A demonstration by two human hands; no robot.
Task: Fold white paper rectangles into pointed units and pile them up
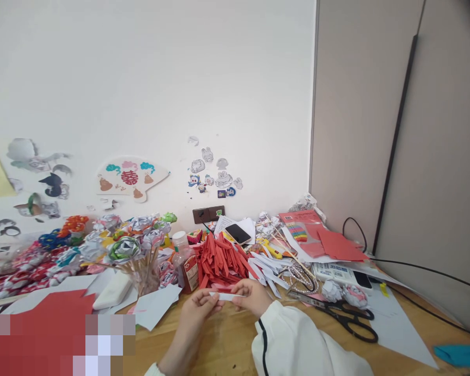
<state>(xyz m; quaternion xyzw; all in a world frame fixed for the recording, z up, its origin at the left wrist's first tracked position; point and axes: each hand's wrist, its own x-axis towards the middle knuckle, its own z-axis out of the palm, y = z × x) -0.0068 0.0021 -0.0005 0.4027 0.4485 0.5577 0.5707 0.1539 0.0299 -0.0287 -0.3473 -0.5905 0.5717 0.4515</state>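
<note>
Between my two hands is a narrow folded strip of white paper [229, 297], with a bit of red showing behind it. My left hand [199, 308] pinches its left end. At the other end my right hand [254, 297] grips it, fingers bent around the edge. Just beyond my hands lies a heap of folded red paper strips [221, 261]. White folded strips [268, 269] are spread to the right of that heap. A bottle with a white cap [186, 263] stands close to my left hand.
Black-handled scissors [352, 318] lie to the right. A phone [238, 234] rests behind the red strips. Paper flowers [125, 249] crowd the left side, near sticks in a cup [144, 277]. Red paper sheets [342, 245] sit back right; a cable [426, 269] runs along the right.
</note>
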